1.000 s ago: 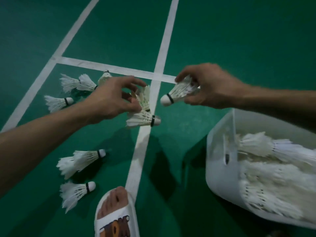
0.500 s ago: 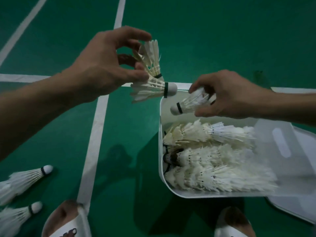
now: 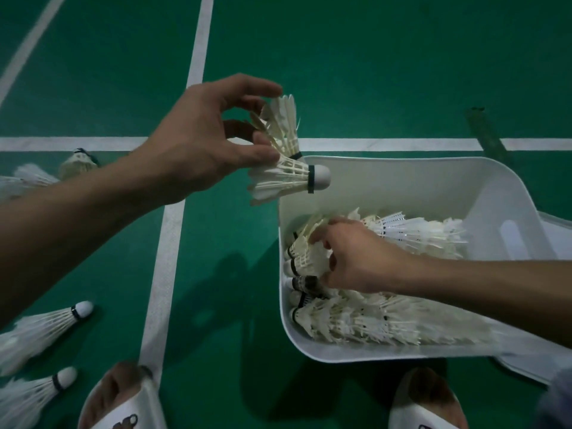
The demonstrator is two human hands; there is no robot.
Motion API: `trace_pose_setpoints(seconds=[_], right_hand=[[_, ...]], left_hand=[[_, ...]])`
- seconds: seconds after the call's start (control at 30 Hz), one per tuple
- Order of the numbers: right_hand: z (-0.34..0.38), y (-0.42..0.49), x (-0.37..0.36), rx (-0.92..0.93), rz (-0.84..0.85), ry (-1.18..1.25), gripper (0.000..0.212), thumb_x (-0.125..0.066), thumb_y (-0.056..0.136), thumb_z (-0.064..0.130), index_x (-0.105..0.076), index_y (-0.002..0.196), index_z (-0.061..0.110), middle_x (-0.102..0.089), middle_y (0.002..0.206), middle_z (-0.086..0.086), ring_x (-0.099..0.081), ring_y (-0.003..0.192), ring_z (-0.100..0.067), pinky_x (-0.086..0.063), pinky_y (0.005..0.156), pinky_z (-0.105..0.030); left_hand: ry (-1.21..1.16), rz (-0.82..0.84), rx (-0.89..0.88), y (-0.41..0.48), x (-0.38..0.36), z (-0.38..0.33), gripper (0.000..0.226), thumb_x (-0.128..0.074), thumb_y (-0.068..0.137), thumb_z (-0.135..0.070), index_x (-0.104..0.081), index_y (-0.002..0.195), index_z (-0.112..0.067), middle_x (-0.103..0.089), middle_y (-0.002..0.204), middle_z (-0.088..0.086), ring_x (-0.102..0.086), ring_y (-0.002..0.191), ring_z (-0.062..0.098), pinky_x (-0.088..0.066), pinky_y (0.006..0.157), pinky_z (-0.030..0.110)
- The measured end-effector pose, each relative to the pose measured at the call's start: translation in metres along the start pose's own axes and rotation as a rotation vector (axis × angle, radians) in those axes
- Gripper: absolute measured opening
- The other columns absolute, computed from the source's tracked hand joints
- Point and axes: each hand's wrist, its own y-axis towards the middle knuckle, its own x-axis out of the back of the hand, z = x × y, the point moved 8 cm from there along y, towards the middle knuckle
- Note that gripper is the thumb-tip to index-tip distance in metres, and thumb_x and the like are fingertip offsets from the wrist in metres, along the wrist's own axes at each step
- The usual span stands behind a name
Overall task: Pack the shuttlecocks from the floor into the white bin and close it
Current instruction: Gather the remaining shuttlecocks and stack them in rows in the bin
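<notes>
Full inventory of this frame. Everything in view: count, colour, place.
white bin: 1, white, open, on the floor at right
shuttlecocks in bin: many, count unclear, white, lying in rows
loose shuttlecocks: at least 4, white, on the floor at left
flat white piece: 1, white, under the bin's right side, possibly the lid
court lines: several, white, on the green floor
tape strip: 1, dark green, across a line at upper right
slippers: 2, white, on the feet at the bottom edge
left hand: 1, above the bin's upper-left corner, pinching the held pair of white shuttlecocks
right hand: 1, inside the bin, gripping one white shuttlecock
</notes>
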Motion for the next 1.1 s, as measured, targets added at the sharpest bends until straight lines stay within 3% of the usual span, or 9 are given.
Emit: trace_pose_setpoints(seconds=[0.13,0.3,0.5,0.6,0.73,0.87,0.97,1.1], right_hand=[[-0.003,0.012,-0.011,-0.06,0.048,-0.08,0.035,-0.073,0.077,0.018,-0.06,0.109,0.01,-0.054,0.119,-0.007,-0.048,0.107,-0.021,-0.045,0.094,-0.032],[0.009,0.016,-0.012,-0.02,0.047,-0.112,0.04,-0.07,0.083,0.024,-0.056,0.118,0.009,-0.052,0.12,-0.007,-0.044,0.106,-0.019,-0.042,0.088,-0.027],[0.008,0.01,-0.007,-0.022,-0.026,-0.094,0.033,-0.073,0.08,0.023,-0.06,0.105,0.008,-0.055,0.11,-0.006,-0.047,0.088,-0.016,-0.043,0.07,-0.025],[0.022,0.009,-0.022,0.054,0.026,-0.143,0.04,-0.07,0.084,0.032,-0.06,0.115,0.008,-0.053,0.116,-0.006,-0.051,0.095,-0.019,-0.049,0.083,-0.031],[0.023,0.011,-0.023,0.057,0.0,-0.027,0.057,-0.076,0.076,0.043,-0.06,0.123,0.014,-0.051,0.12,-0.002,-0.046,0.093,-0.011,-0.044,0.082,-0.019],[0.01,0.004,-0.01,0.022,-0.055,0.257,0.062,-0.084,0.069,0.029,-0.058,0.125,0.018,-0.051,0.112,0.008,-0.057,0.085,-0.006,-0.046,0.067,-0.01],[0.004,-0.002,-0.016,0.014,-0.073,0.268,0.056,-0.086,0.067,0.025,-0.063,0.118,0.02,-0.056,0.118,0.006,-0.065,0.076,-0.006,-0.054,0.063,-0.015],[0.004,0.0,-0.023,0.032,-0.073,0.3,0.055,-0.084,0.07,0.019,-0.06,0.119,0.021,-0.056,0.118,0.005,-0.065,0.077,-0.01,-0.058,0.071,-0.027]], left_hand=[[0.007,0.014,-0.01,0.0,-0.001,0.003,0.063,-0.076,0.066,-0.005,-0.057,0.118,-0.034,-0.058,0.112,-0.004,-0.069,0.087,0.014,-0.054,0.075,0.015],[-0.009,0.028,0.027,-0.007,0.002,0.011,0.064,-0.074,0.058,-0.014,-0.056,0.116,-0.035,-0.058,0.11,-0.006,-0.068,0.086,0.011,-0.052,0.071,0.012],[0.021,0.06,0.031,-0.013,-0.003,0.017,0.063,-0.077,0.066,-0.007,-0.058,0.12,-0.033,-0.057,0.112,-0.007,-0.069,0.086,0.012,-0.055,0.076,0.018],[0.024,0.069,0.036,-0.013,-0.006,0.017,0.063,-0.078,0.066,-0.007,-0.058,0.121,-0.033,-0.057,0.112,-0.007,-0.069,0.087,0.014,-0.056,0.077,0.021],[0.037,0.083,0.026,-0.014,-0.011,0.014,0.062,-0.079,0.066,-0.008,-0.059,0.118,-0.036,-0.058,0.112,-0.007,-0.069,0.086,0.014,-0.056,0.079,0.022],[0.069,0.092,0.04,-0.017,-0.011,0.018,0.063,-0.079,0.065,-0.01,-0.059,0.118,-0.039,-0.059,0.113,-0.009,-0.069,0.086,0.011,-0.057,0.08,0.027],[0.06,0.095,0.046,-0.018,-0.011,0.018,0.063,-0.08,0.066,-0.008,-0.06,0.119,-0.036,-0.06,0.111,-0.007,-0.069,0.084,0.011,-0.057,0.081,0.028],[0.062,0.091,0.039,-0.016,-0.013,0.014,0.062,-0.079,0.066,-0.009,-0.059,0.118,-0.038,-0.059,0.112,-0.01,-0.069,0.085,0.01,-0.056,0.078,0.021]])
